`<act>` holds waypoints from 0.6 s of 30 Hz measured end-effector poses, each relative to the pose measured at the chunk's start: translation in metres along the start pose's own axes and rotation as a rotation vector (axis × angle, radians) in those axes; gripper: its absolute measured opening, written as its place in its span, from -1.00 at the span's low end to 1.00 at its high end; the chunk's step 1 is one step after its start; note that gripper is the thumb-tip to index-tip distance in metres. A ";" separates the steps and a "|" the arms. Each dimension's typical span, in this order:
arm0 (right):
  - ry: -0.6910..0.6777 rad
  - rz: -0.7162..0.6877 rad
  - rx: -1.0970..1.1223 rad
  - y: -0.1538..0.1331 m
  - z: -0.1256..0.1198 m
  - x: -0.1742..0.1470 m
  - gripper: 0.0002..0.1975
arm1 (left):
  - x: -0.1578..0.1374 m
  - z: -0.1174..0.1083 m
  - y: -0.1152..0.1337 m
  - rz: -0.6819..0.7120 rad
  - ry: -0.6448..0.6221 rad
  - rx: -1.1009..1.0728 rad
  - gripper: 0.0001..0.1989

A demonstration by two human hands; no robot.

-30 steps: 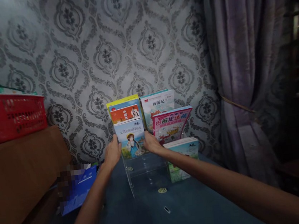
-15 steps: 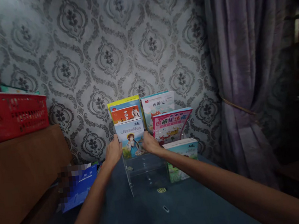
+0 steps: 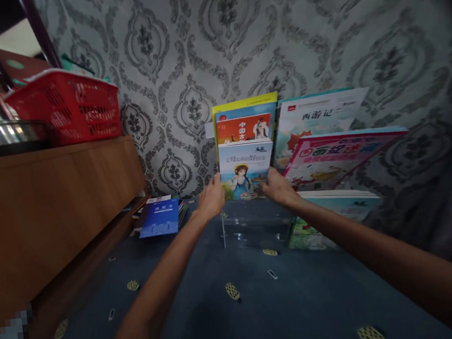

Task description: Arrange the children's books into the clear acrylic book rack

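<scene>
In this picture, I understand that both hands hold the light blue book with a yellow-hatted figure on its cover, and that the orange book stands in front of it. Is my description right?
Not entirely: the orange book stands behind the light blue book, as the head view shows. The left hand and right hand do hold the light blue book.

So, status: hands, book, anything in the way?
Left hand and right hand gripping opposite edges of front book. Cover facing camera, orange book behind. Right forearm partly hiding lower-right book.
</scene>
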State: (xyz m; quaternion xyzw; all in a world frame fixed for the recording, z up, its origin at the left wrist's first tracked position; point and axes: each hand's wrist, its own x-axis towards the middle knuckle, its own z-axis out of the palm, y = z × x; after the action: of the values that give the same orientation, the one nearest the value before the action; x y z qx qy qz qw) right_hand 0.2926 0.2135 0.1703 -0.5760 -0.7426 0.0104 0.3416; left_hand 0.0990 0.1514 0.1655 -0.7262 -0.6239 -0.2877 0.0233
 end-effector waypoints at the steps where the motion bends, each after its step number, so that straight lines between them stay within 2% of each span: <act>1: -0.007 0.016 -0.007 0.001 0.001 0.000 -0.55 | -0.004 0.002 -0.002 0.015 -0.009 -0.015 -0.45; 5: 0.002 0.013 -0.004 0.007 0.007 -0.004 -0.51 | -0.025 0.010 -0.019 0.075 -0.008 0.002 -0.41; 10: 0.050 -0.058 0.067 0.015 0.009 -0.016 -0.45 | -0.072 0.010 -0.062 0.082 -0.044 0.293 -0.39; 13: 0.119 -0.082 0.114 0.015 0.008 -0.036 -0.34 | -0.100 0.000 -0.095 -0.034 -0.087 0.491 -0.29; 15: 0.153 -0.128 0.164 0.010 0.009 -0.059 -0.35 | -0.116 -0.008 -0.115 -0.118 -0.113 0.593 -0.26; 18: 0.065 -0.245 0.296 -0.001 0.024 -0.104 -0.47 | -0.131 -0.015 -0.138 -0.194 -0.127 0.693 -0.34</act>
State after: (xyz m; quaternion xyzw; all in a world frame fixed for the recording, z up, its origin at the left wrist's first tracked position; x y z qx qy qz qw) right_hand 0.2900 0.1323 0.1007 -0.4250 -0.7860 0.0592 0.4451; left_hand -0.0414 0.0592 0.0745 -0.6290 -0.7506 -0.0145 0.2019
